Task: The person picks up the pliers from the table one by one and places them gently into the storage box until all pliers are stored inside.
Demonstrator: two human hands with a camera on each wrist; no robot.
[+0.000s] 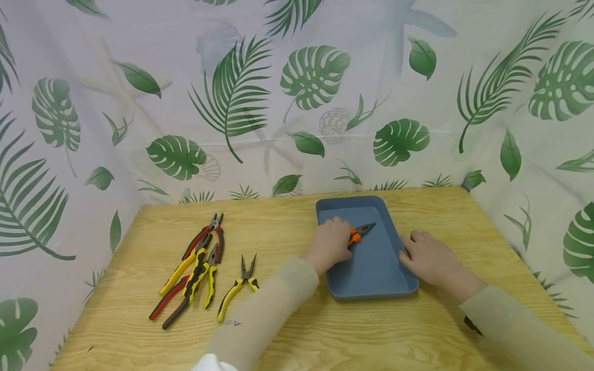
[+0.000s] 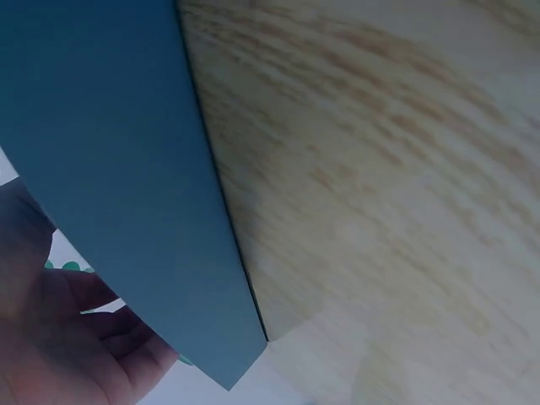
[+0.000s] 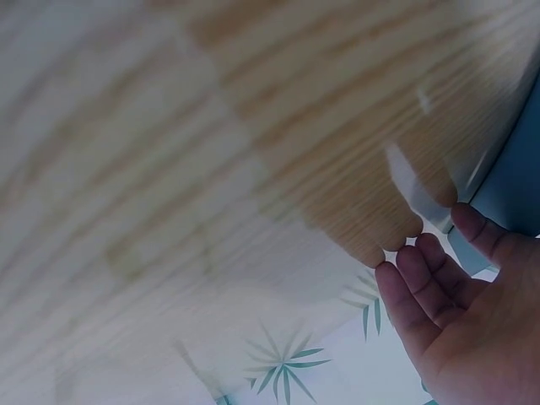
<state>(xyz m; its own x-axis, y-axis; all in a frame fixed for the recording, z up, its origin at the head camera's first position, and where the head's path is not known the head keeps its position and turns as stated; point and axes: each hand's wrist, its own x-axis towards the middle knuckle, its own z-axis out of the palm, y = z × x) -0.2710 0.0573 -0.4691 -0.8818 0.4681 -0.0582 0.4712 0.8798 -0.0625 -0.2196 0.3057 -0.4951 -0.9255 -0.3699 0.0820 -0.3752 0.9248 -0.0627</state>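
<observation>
Largest of all, we have one patterned backdrop (image 1: pixel 260 180) of green leaves on pale cloth, rising behind the tabletop's far edge and along both sides. Below it lies one wood-grained tabletop (image 1: pixel 371 335).

On this we count one blue-grey tray (image 1: pixel 371 273), right of the middle, its far end close to the far edge. Two beige sleeves (image 1: pixel 266 309) reach in from the near edge.

Toward the tabletop's left edge we find one group of pliers (image 1: pixel 200 265), overlapping one another. Three heads show, all turned toward the far edge; the red, black and yellow handles cross, so we cannot trace each one. Just to the right of the group lies one separate pair of yellow-and-black pliers (image 1: pixel 240 282), its tips spread and facing the far edge, one handle partly behind the left sleeve.

Of two hands, the left hand (image 1: pixel 330 242) reaches over the tray's left rim with its fingers curled, gripping the handles of one pair of orange-handled pliers (image 1: pixel 356 237) inside the tray; their dark nose points toward the tabletop's far right corner. The right hand (image 1: pixel 427 257) rests at the tray's right side, fingers loosely extended, thumb against the wall.
</observation>
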